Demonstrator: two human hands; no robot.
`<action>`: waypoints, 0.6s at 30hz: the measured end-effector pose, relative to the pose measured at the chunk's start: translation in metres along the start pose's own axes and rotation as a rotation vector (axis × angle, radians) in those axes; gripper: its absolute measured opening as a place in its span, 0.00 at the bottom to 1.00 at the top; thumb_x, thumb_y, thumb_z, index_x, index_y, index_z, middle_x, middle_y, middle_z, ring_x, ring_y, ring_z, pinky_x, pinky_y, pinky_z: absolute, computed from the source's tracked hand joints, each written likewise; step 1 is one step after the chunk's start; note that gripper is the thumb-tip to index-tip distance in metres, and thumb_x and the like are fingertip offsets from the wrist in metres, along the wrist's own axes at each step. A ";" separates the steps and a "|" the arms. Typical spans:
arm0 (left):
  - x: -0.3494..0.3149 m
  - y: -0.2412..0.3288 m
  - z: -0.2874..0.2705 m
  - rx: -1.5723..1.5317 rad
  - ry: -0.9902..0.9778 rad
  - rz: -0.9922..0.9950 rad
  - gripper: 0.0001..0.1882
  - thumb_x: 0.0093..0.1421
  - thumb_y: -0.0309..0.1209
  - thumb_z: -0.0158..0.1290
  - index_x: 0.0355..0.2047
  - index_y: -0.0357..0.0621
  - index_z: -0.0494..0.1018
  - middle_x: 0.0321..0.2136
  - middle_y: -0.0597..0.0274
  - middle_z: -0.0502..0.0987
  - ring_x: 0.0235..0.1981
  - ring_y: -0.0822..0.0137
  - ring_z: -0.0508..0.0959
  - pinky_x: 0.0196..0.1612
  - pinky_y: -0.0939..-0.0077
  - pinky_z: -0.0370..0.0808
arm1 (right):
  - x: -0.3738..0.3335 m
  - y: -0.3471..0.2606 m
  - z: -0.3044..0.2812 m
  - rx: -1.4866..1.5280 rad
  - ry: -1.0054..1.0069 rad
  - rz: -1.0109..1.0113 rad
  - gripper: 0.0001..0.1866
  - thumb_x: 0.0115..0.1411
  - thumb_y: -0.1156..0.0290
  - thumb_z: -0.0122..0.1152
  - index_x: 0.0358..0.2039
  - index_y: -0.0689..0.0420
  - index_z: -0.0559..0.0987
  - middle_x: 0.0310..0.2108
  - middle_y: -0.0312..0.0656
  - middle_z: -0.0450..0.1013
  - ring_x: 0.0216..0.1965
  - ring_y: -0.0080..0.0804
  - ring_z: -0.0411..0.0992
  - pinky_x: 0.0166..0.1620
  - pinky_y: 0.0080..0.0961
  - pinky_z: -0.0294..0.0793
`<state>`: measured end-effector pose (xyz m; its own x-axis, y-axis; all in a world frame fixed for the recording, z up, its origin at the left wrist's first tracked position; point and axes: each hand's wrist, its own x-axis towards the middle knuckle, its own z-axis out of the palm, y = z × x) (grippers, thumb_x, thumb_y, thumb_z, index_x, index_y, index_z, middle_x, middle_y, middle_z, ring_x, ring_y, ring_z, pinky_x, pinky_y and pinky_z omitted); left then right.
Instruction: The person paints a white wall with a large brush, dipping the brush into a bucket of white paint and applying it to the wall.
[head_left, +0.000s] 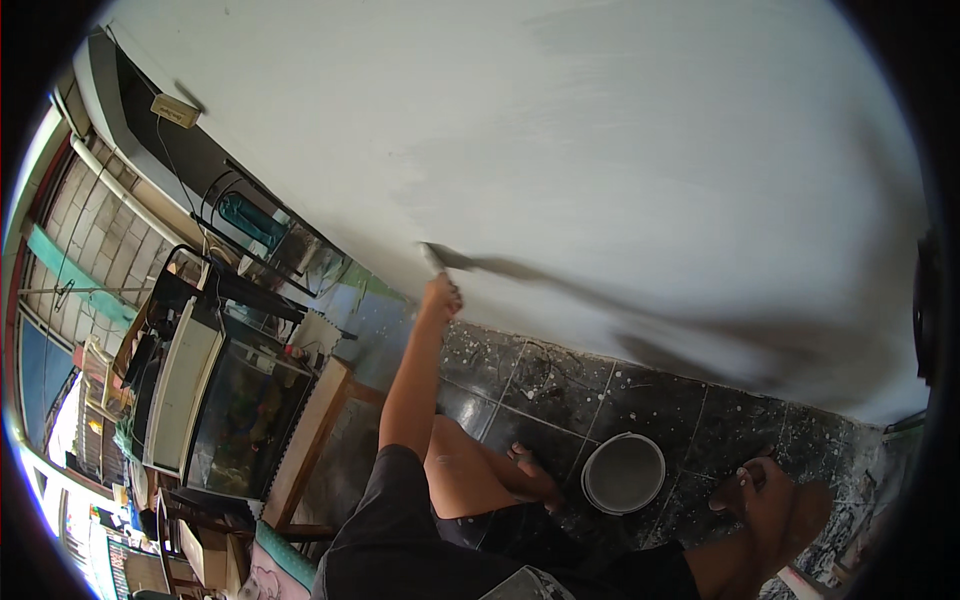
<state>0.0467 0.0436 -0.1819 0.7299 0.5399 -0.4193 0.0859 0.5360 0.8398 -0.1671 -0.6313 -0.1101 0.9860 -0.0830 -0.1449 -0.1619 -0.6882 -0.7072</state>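
Against a white wall [640, 130], left hand [442, 296] gripping brush [432, 258], right hand [768, 490], grip unclear

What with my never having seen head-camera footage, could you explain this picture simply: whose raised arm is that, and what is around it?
There is no machine here: the raised arm belongs to the camera's wearer. The single picture comes from a wide fisheye camera on their head, looking down, so straight edges bend and the rim goes black. The left hand grips a pale hand tool, its tip at or close to a whitish wall; brush or scraper, I cannot tell. The right hand is at the lower right; whether it holds anything is unclear. Between them, lower down, a round bucket stands on dark floor tiles specked with pale spots.
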 end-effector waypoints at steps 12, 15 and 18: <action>-0.169 -0.020 0.049 0.343 -0.254 -0.166 0.18 0.67 0.50 0.44 0.30 0.50 0.63 0.16 0.71 0.60 0.10 0.76 0.58 0.10 0.81 0.54 | 0.005 -0.014 0.010 0.099 -0.081 -0.031 0.06 0.55 0.73 0.63 0.32 0.61 0.78 0.18 0.44 0.75 0.20 0.33 0.76 0.28 0.27 0.71; -0.093 -0.005 0.036 0.160 -0.176 -0.018 0.18 0.68 0.49 0.42 0.27 0.52 0.61 0.14 0.70 0.58 0.10 0.75 0.58 0.11 0.80 0.53 | -0.002 -0.011 -0.002 0.051 -0.037 -0.033 0.06 0.55 0.73 0.63 0.32 0.61 0.78 0.17 0.43 0.75 0.20 0.33 0.76 0.28 0.27 0.70; -0.075 0.006 0.047 0.070 0.028 -0.009 0.19 0.68 0.49 0.40 0.25 0.52 0.59 0.13 0.70 0.58 0.09 0.73 0.58 0.10 0.77 0.53 | -0.003 -0.016 0.000 0.062 -0.064 -0.027 0.06 0.55 0.72 0.63 0.32 0.61 0.78 0.18 0.43 0.75 0.20 0.34 0.76 0.28 0.28 0.70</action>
<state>0.0241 -0.0242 -0.1291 0.7099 0.5535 -0.4356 0.1407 0.4945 0.8577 -0.1676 -0.6201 -0.0989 0.9857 -0.0179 -0.1676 -0.1396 -0.6436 -0.7525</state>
